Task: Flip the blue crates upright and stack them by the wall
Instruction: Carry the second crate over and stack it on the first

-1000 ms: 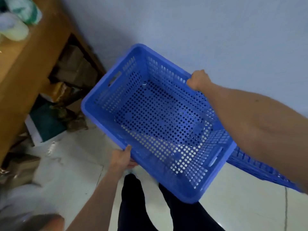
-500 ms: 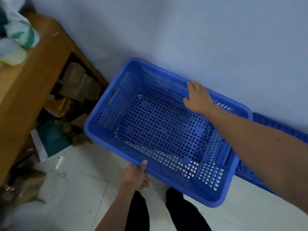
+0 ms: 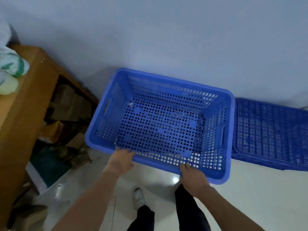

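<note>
Blue crate [image 3: 160,129], upright, set on the floor [image 3: 250,197] against the far wall [image 3: 183,39].
Near rim is held by left grip [image 3: 122,160] and right grip [image 3: 193,177], fingers curled over it; second crate [image 3: 270,130], overturned, is set just beside at right.

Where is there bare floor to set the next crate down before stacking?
Bare white tile floor lies in front of the overturned crate, right of the person's legs. The upright crate is empty inside. Crowded: no visible gap between the two crates, and cardboard boxes fill the space under the wooden table at left.
</note>
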A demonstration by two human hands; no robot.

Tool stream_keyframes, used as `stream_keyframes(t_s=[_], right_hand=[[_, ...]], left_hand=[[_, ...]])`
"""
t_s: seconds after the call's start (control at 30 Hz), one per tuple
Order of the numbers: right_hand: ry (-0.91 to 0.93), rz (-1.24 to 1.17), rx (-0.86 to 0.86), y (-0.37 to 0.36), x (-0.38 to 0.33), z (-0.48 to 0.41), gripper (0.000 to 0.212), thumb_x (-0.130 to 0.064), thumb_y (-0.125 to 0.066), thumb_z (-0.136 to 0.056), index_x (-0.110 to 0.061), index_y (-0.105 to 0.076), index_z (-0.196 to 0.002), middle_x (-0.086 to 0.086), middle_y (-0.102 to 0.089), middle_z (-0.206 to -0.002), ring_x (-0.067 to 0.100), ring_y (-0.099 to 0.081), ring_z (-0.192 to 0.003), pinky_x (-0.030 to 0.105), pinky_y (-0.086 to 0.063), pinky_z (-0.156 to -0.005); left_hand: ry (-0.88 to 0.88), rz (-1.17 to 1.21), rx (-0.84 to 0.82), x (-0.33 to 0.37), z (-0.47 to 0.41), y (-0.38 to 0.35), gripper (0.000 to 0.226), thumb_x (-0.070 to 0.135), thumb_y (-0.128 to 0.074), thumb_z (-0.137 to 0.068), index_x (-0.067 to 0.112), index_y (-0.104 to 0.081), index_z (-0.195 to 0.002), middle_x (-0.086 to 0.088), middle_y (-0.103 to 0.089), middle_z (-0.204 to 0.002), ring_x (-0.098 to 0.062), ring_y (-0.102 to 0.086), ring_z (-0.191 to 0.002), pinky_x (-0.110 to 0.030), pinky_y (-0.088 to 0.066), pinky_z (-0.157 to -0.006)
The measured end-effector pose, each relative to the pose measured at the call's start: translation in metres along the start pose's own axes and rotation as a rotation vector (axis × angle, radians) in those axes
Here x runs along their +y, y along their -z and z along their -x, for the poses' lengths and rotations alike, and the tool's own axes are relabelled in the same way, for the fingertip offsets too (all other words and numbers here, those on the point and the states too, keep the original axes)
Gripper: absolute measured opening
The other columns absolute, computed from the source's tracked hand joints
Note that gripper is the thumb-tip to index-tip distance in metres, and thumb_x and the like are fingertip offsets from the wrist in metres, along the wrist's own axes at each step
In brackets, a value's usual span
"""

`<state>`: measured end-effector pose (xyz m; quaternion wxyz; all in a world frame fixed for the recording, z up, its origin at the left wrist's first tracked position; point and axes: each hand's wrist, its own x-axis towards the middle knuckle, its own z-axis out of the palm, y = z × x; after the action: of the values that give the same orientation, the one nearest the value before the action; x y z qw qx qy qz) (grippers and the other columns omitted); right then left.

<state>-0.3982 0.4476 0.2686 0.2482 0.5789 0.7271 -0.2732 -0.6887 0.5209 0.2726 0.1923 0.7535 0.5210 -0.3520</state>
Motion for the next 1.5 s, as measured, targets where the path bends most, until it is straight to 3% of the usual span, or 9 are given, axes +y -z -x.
stream_keyframes(t_s=[0.07,0.13,0.2,0.33,0.43,0.53,0.77,1.0,1.5], right_hand=[[-0.011,0.035,0.095,-0.003,0.001,-0.007,0.047,-0.019,-0.061,-0.089,-0.011,-0.041,-0.131,0.008,-0.059,-0.115,0.027,-0.064,-0.097,0.035,-0.040,-0.059],[0.016,0.086,0.104,0.001,0.001,-0.008,0.062,-0.020,-0.087,-0.057,-0.012,-0.050,-0.106,0.004,-0.064,-0.079,0.023,-0.064,-0.057,0.026,-0.020,-0.038],[0.035,0.124,0.139,-0.009,0.005,-0.008,0.055,-0.017,-0.088,-0.052,-0.014,-0.054,-0.095,0.002,-0.059,-0.064,0.022,-0.056,-0.041,0.021,-0.005,-0.036],[0.047,0.191,0.161,-0.011,0.012,-0.001,0.036,-0.016,-0.063,-0.087,-0.014,-0.051,-0.120,0.005,-0.065,-0.087,0.028,-0.065,-0.064,0.033,-0.045,-0.046],[0.098,0.259,0.116,-0.004,0.015,0.005,0.046,-0.010,-0.047,-0.096,-0.012,-0.033,-0.139,0.011,-0.060,-0.109,0.032,-0.065,-0.083,0.034,-0.033,-0.049],[0.095,0.290,0.097,0.007,0.013,0.007,0.055,-0.005,-0.045,-0.095,-0.012,-0.025,-0.145,0.013,-0.061,-0.111,0.033,-0.053,-0.072,0.032,-0.018,-0.045],[0.077,0.390,0.086,0.023,0.033,-0.006,0.052,-0.006,-0.041,-0.096,-0.014,-0.026,-0.145,0.012,-0.064,-0.109,0.031,-0.058,-0.079,0.037,-0.035,-0.062],[0.081,0.481,0.117,0.058,0.078,-0.041,0.060,-0.005,-0.037,-0.096,-0.015,-0.019,-0.152,0.009,-0.064,-0.106,0.029,-0.043,-0.067,0.033,-0.017,-0.045],[0.061,0.406,0.127,0.062,0.090,-0.056,0.050,-0.006,-0.042,-0.096,-0.014,-0.027,-0.142,0.005,-0.056,-0.092,0.018,-0.031,-0.049,0.032,-0.022,-0.044]], left_hand=[[0.013,-0.067,0.083,-0.017,-0.003,-0.007,0.034,0.024,-0.047,-0.099,0.020,-0.049,-0.133,-0.002,-0.062,-0.123,-0.022,-0.058,-0.113,-0.035,-0.043,-0.101],[0.010,-0.108,0.077,-0.030,-0.001,-0.005,0.029,0.012,-0.047,-0.096,0.018,-0.050,-0.125,-0.002,-0.063,-0.115,-0.022,-0.060,-0.107,-0.032,-0.044,-0.094],[-0.015,-0.156,0.082,-0.034,-0.001,-0.005,0.031,0.008,-0.050,-0.094,0.017,-0.047,-0.123,-0.003,-0.063,-0.114,-0.022,-0.060,-0.106,-0.031,-0.043,-0.094],[-0.017,-0.186,0.092,-0.033,-0.002,-0.006,0.032,0.002,-0.046,-0.093,0.014,-0.047,-0.122,-0.004,-0.065,-0.112,-0.022,-0.063,-0.102,-0.030,-0.044,-0.089],[-0.036,-0.217,0.092,-0.036,-0.006,-0.008,0.036,0.002,-0.046,-0.094,0.012,-0.044,-0.128,-0.004,-0.063,-0.114,-0.023,-0.063,-0.103,-0.032,-0.047,-0.089],[-0.065,-0.243,0.125,-0.034,-0.006,-0.008,0.051,0.002,-0.045,-0.095,0.012,-0.032,-0.143,-0.005,-0.060,-0.125,-0.025,-0.061,-0.111,-0.033,-0.045,-0.096],[-0.035,-0.197,0.108,-0.028,-0.009,0.000,0.048,0.000,-0.045,-0.093,0.013,-0.039,-0.138,-0.005,-0.064,-0.117,-0.026,-0.063,-0.103,-0.037,-0.049,-0.087],[-0.012,-0.174,0.113,-0.010,-0.033,0.025,0.048,0.000,-0.047,-0.091,0.010,-0.037,-0.137,-0.004,-0.059,-0.095,-0.025,-0.059,-0.082,-0.036,-0.047,-0.073],[-0.030,-0.142,0.182,-0.017,-0.044,0.030,0.035,0.002,-0.045,-0.093,0.013,-0.046,-0.126,0.003,-0.040,-0.068,-0.020,-0.047,-0.067,-0.032,-0.042,-0.062]])
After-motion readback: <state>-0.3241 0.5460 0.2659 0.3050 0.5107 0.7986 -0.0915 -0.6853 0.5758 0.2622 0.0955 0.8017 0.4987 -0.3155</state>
